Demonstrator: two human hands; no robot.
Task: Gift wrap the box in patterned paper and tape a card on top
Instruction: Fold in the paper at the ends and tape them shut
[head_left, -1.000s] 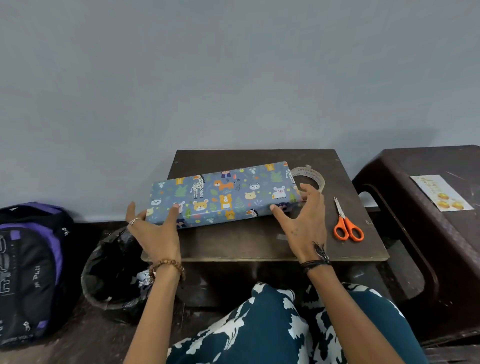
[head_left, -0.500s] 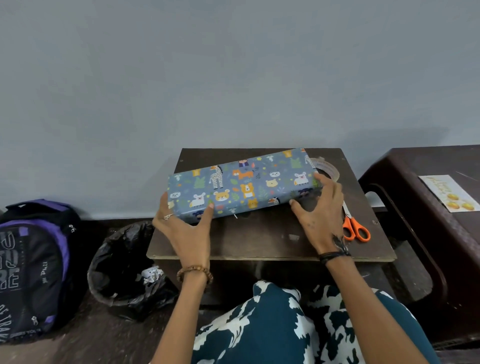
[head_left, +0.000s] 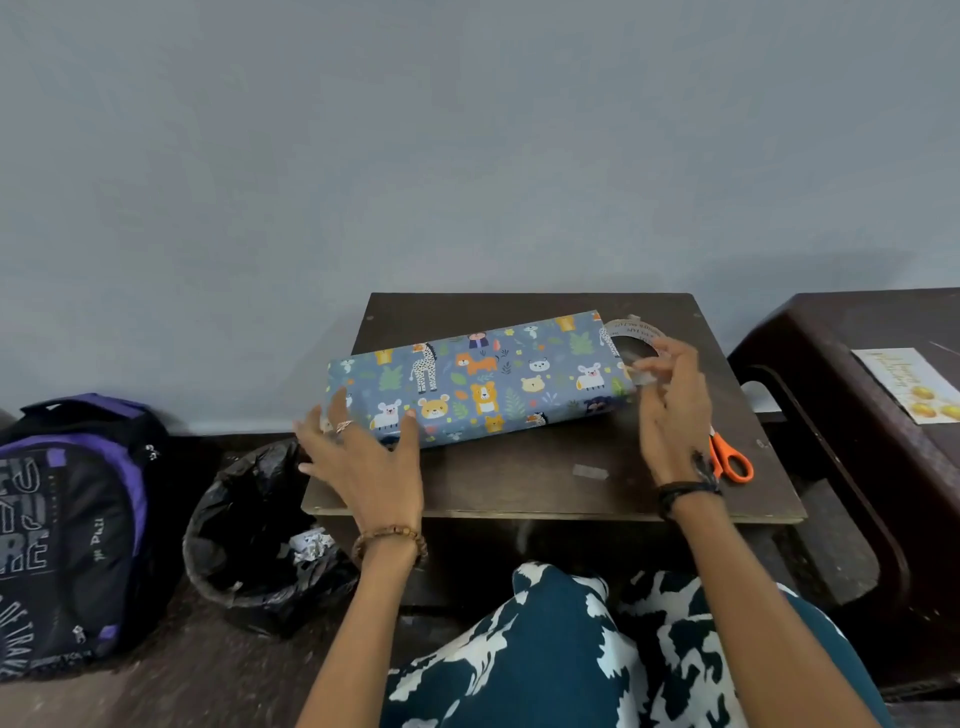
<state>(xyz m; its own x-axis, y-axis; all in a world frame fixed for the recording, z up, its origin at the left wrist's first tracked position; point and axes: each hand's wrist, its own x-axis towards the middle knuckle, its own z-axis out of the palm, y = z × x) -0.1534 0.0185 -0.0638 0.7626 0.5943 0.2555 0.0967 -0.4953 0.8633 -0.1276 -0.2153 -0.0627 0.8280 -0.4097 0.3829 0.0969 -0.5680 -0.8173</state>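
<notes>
From my feed the light is soft, even and dim, with no glare. A faint shadow falls on the plain grey-blue wall (head_left: 467, 130) at right. Both hands smear with motion blur. Wide-angle bending curves the edges.
</notes>
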